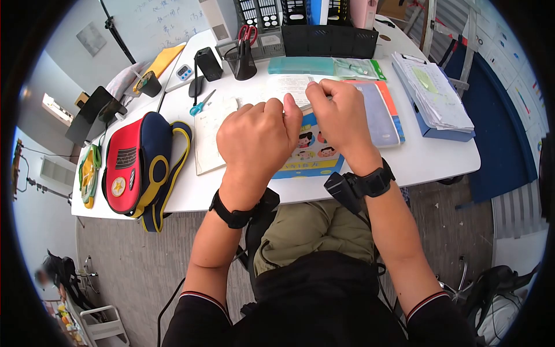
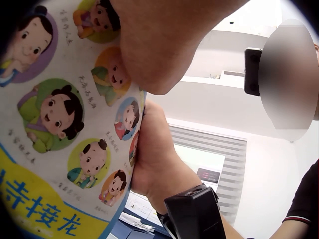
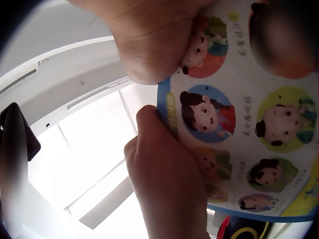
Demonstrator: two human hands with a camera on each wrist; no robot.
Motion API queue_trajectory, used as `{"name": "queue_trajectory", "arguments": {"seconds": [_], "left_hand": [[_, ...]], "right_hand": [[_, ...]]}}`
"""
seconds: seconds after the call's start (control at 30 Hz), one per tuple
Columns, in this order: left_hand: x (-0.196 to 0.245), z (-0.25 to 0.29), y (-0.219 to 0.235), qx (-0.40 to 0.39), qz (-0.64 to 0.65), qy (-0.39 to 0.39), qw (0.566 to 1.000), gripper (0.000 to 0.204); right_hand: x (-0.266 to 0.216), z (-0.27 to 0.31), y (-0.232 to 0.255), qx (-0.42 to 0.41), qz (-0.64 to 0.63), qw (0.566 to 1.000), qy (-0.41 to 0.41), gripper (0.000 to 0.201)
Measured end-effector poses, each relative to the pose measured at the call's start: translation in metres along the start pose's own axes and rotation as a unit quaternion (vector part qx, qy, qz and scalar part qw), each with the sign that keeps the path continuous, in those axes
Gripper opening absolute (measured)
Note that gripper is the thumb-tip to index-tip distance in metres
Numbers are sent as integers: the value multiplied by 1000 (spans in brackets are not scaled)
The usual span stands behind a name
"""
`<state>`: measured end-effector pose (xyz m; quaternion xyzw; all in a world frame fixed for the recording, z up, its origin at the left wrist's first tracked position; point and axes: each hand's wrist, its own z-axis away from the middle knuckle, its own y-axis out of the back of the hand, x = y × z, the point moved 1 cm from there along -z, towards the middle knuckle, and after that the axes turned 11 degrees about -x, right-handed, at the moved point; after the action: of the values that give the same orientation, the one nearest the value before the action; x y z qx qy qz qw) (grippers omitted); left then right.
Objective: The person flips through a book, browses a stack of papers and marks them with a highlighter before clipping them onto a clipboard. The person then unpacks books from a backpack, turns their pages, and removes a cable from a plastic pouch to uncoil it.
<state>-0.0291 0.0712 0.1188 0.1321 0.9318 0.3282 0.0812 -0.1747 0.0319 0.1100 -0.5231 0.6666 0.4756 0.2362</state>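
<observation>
Both hands up close, in front of the person's chest: left hand (image 1: 257,136) and right hand (image 1: 344,118), fingers of each curled in on the top edge of the book (image 1: 314,147), pinching it; exact fingertip contact hidden. Book hangs below and between the two fists, cartoon cover toward the person, title strip low. Gripped edge runs left to right from fist to fist; neither hand clearly nearer. Long axis: can't tell, upper part covered. Book's over the counter (image 1: 442,157) near its front edge; can't tell if the bottom touches. Beyond: open pages (image 1: 208,136) on the left, purple folder (image 1: 378,118) on the right, backpack (image 1: 122,168) far left. Further back: scissors (image 1: 199,108), pen cup (image 1: 244,68), teal case (image 1: 300,65), file rack (image 1: 329,43).
</observation>
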Motion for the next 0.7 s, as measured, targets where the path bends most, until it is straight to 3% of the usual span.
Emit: {"name": "queue_trajectory", "arguments": {"seconds": [0.1, 0.4, 0.5, 0.57, 0.7], "left_hand": [[0, 0, -1, 1, -4, -1, 1000, 39], [0, -1, -1, 4, -7, -1, 1000, 39], [0, -2, -3, 12, -15, 1, 1000, 40], [-2, -3, -5, 17, -11, -1, 1000, 40], [-7, -6, -10, 25, 0, -4, 1000, 42]], "right_hand": [[-3, -1, 2, -6, 11, 1000, -23, 39], [2, 1, -2, 31, -13, 999, 16, 37], [2, 10, -4, 56, -66, 996, 35, 28], [8, 20, -8, 129, -135, 978, 95, 25], [55, 47, -20, 56, -184, 981, 32, 32]]}}
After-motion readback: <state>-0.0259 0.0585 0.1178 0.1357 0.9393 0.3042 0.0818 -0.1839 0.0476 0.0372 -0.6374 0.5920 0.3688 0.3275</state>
